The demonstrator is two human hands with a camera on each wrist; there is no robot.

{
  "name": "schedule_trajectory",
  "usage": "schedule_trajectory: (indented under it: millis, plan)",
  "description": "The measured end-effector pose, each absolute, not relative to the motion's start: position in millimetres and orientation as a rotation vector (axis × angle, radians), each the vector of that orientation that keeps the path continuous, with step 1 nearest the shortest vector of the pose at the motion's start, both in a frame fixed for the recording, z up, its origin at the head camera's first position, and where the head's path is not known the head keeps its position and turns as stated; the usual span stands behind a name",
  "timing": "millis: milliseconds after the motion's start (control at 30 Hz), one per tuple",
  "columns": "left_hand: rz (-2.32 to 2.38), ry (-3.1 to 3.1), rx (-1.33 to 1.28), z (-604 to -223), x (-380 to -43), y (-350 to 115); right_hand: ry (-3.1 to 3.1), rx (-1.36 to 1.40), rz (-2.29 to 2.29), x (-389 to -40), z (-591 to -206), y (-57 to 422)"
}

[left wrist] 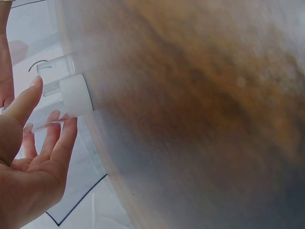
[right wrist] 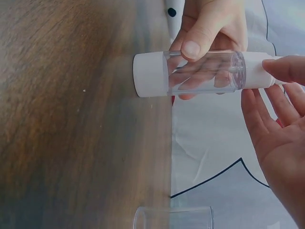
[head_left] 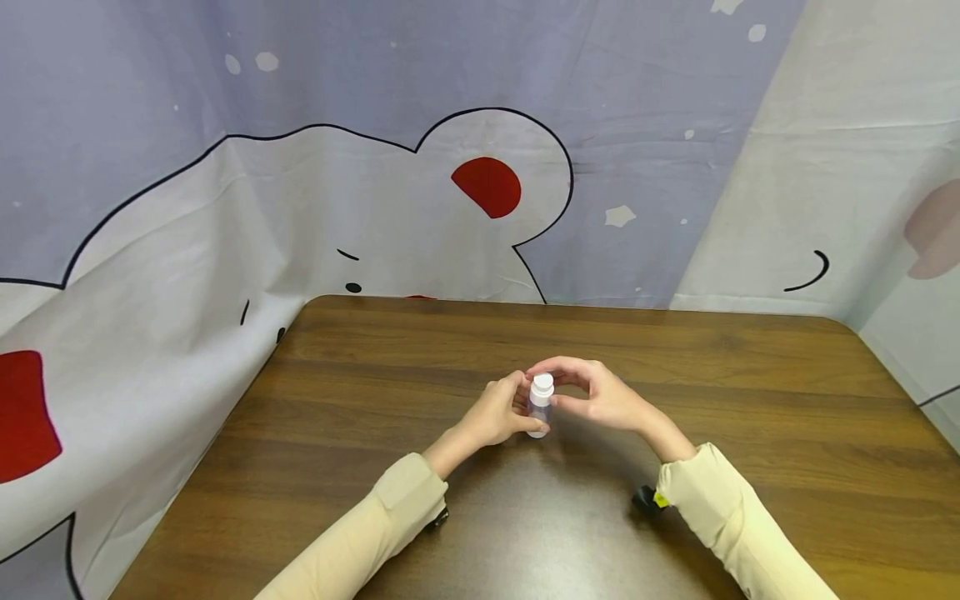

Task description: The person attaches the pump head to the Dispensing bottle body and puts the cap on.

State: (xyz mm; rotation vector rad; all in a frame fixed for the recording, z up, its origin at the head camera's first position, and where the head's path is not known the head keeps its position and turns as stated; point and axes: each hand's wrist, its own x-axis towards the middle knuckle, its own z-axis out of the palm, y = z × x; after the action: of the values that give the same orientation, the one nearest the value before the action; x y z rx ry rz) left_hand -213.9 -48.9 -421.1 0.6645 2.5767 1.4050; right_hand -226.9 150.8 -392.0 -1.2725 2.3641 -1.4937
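A small clear pump bottle (head_left: 539,404) with a white base and white top stands upright on the table, between the hands. My left hand (head_left: 495,412) grips its transparent body, thumb on the near side and fingers behind. With curved fingers, my right hand (head_left: 603,398) pinches the white collar (right wrist: 257,70) just below the pump head. In the right wrist view the white base (right wrist: 150,75) meets the table. To the bottle's right stands a clear cap (right wrist: 174,219), partly cut off in that view. The right hand seems to hide this cap in the head view.
The brown wood-grain table (head_left: 360,367) extends around the hands. A printed cloth (head_left: 637,150) hangs along its back and left sides. Dark wrist devices (head_left: 647,501) show by both sleeves.
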Motion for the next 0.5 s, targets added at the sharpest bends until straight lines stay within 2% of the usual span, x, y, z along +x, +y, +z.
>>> schedule_trajectory:
  millis: [500]
  plan:
    - [1.411,2.560,0.646,-421.6,-214.4,-48.5,2.456,-1.175,-1.574,-226.8,-397.0,147.6]
